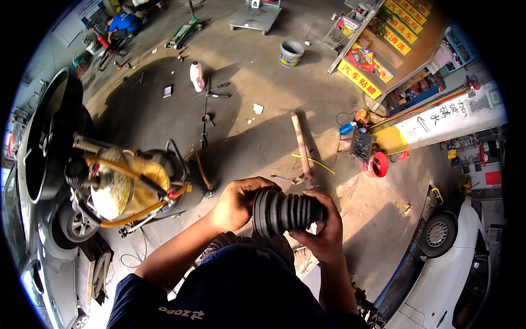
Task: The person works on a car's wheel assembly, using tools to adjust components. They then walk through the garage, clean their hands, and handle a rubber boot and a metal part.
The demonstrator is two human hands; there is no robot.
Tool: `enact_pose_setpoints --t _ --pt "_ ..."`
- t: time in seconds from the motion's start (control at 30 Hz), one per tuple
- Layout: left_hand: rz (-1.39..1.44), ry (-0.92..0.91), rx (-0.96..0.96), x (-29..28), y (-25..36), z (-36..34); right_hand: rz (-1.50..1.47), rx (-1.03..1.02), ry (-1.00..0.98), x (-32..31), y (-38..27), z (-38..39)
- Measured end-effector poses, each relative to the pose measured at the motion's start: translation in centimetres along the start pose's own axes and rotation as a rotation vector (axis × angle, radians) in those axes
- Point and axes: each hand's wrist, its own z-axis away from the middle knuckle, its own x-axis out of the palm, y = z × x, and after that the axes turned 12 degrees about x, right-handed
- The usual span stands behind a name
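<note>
A black ribbed rubber CV boot (285,213) lies sideways between my two hands, in front of my chest. Its wide end is at the left, where my left hand (238,204) grips the rim with the fingers curled over the top. Around the narrow end at the right, my right hand (324,233) is closed, thumb underneath and fingers along the far side. What is inside the boot cannot be seen. Just beyond it, a hammer with a long wooden handle (299,140) points away from me, its lower end partly hidden near my hands.
To the left stand a tank-like machine with hoses (129,181) and a silver car with its hood raised (24,219). A white car (449,274) is at the right. Farther off are a grey bucket (291,53), a red bucket (376,164), a white bottle (197,77) and a crouching person in blue (125,23).
</note>
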Motion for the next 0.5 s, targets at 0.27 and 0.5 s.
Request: enact_pose_setpoints --t 0.27,0.5 --pt "0.479 0.041 -0.315 0.6 -0.7 -11.0 0.375 -0.242 0.142 -8.9 -2.2 -9.3" --pt "1.156 -0.052 -0.294 -3.8 -3.0 -17.8 0.064 -0.261 0.187 -9.2 -1.9 -17.6"
